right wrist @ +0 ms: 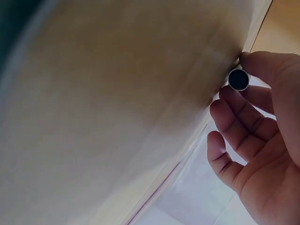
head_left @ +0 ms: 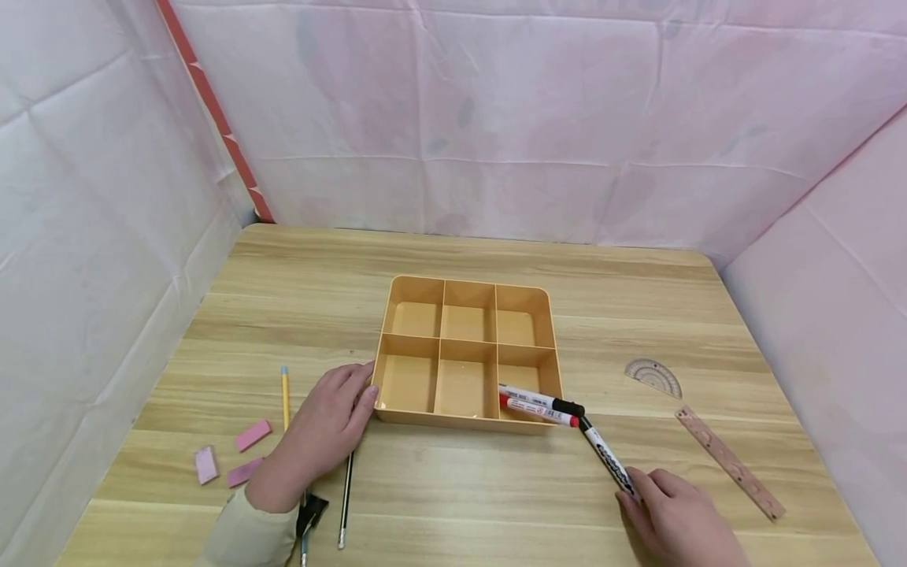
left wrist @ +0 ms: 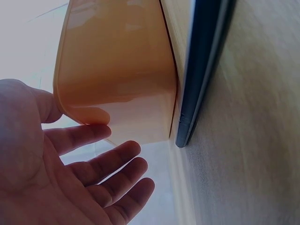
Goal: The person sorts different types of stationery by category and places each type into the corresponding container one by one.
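A yellow-orange organizer box [head_left: 468,346] with several compartments sits mid-table. My left hand [head_left: 327,421] is at its front left corner, with the thumb at the rim and the index finger against the outer wall [left wrist: 117,51]. The left wrist view shows the other fingers off the box. A black-capped marker [head_left: 542,402] and a red marker [head_left: 538,409] lie tilted in the front right compartment, their caps jutting over the front rim. My right hand [head_left: 676,516] pinches another black marker [head_left: 608,457] between thumb and fingers near the table; its round end [right wrist: 239,79] faces the right wrist camera.
Pink erasers [head_left: 253,435] lie left of my left hand. A yellow pencil [head_left: 286,398], a black pencil [head_left: 346,504] and a black clip-like object [head_left: 310,516] are around that forearm. A clear protractor [head_left: 653,376] and a pink ruler [head_left: 730,463] lie at right. Cloth walls [head_left: 524,118] surround the table.
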Available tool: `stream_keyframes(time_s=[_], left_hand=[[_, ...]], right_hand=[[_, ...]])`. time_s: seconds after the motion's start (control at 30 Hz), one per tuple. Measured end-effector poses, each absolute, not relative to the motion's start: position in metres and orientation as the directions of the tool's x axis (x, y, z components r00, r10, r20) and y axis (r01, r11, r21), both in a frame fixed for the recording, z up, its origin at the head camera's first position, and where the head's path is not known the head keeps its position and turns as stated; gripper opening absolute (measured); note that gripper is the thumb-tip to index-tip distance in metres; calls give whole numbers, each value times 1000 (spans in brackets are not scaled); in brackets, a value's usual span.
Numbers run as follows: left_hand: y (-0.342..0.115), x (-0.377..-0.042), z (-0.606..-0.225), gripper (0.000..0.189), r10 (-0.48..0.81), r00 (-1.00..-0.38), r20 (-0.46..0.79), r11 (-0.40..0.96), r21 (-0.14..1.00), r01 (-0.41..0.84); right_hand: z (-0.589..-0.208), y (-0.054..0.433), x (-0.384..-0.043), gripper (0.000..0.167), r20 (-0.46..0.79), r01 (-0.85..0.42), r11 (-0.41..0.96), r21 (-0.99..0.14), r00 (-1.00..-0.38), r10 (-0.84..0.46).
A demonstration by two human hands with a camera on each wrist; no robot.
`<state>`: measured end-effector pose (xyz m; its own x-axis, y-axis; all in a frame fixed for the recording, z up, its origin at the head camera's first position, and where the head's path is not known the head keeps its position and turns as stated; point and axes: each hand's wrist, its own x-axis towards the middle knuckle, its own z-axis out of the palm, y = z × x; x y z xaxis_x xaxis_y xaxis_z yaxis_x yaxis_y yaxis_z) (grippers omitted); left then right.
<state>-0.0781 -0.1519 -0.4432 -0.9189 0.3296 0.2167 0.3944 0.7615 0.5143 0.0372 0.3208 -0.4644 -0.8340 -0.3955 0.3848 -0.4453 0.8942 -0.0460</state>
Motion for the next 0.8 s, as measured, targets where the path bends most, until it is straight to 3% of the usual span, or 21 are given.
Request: stream_keyframes(time_s=[0.6, 0.8], left_hand=[[-150, -76, -440, 41, 327, -919, 219, 760, 518, 394], [-151, -76, -442, 41, 326, -920, 218, 761, 516, 392]], right_hand=[[-462, 322, 37, 68, 445, -433, 901, -1, -807, -388], [-454, 325, 38, 73, 427, -368, 929, 31, -836, -345]])
